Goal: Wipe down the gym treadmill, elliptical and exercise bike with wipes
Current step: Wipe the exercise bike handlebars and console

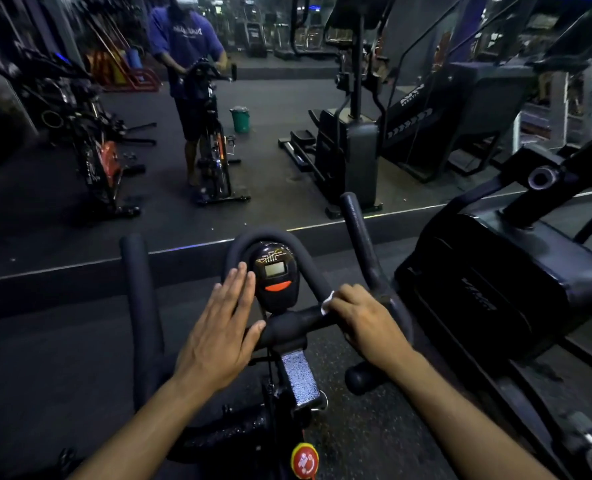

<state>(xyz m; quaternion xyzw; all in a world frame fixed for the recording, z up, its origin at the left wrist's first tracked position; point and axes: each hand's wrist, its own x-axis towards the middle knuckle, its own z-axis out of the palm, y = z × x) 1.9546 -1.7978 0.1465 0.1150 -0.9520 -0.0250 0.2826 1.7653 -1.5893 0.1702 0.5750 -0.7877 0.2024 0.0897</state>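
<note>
I stand at an exercise bike with black padded handlebars [138, 289] and a small console [276, 273] with a grey screen and an orange button. My left hand [223, 327] lies flat with straight fingers against the looped centre bar, left of the console, thumb touching the crossbar. My right hand [362, 317] curls over the crossbar to the right of the console and presses a white wipe [327, 303] against the bar; only a small corner of the wipe shows past the fingers.
A mirror wall ahead reflects a person in a blue shirt at the bike, other bikes [93, 150], a green bucket [240, 119] and an elliptical [353, 147]. A black elliptical housing [495, 289] stands close on my right. A red-and-yellow knob [305, 460] sits low on the frame.
</note>
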